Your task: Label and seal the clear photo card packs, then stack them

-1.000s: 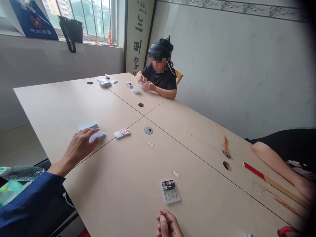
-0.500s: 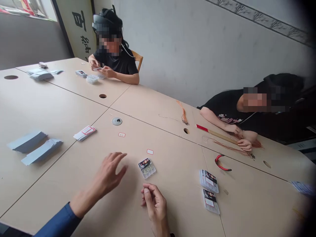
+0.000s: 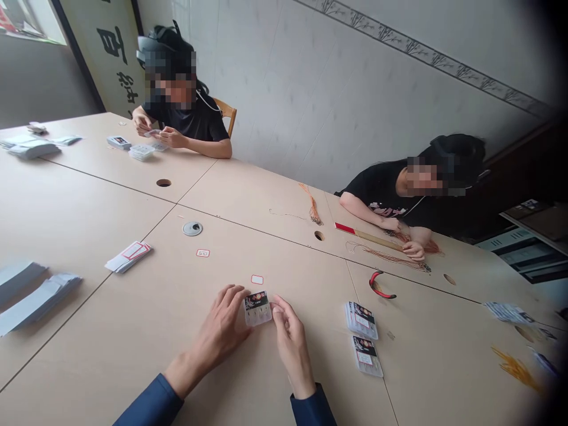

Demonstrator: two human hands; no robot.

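A small clear plastic box (image 3: 258,316) with a black printed card and several small metal pieces in compartments is in front of me. My left hand (image 3: 225,322) is closed on its left side, the thumb low and the fingers at the far edge. At its right edge, my right hand (image 3: 290,337) is closed with the fingertips against the box; whether anything small is also pinched there is hidden. A red-bordered blank label (image 3: 257,280) lies just beyond the box. To the right are a stack of similar boxes (image 3: 361,319) and another labelled box (image 3: 367,356).
Labels (image 3: 128,257) and white paper stacks (image 3: 39,305) lie at left. Red-handled pliers (image 3: 380,286) sit right of centre, near orange cords (image 3: 399,257). Two people, one far left (image 3: 190,127) and one at right (image 3: 377,183), work across the table (image 3: 266,195).
My left hand has moved right and closed on the box. My right hand has come up to the box's right edge. The view has shifted slightly right.
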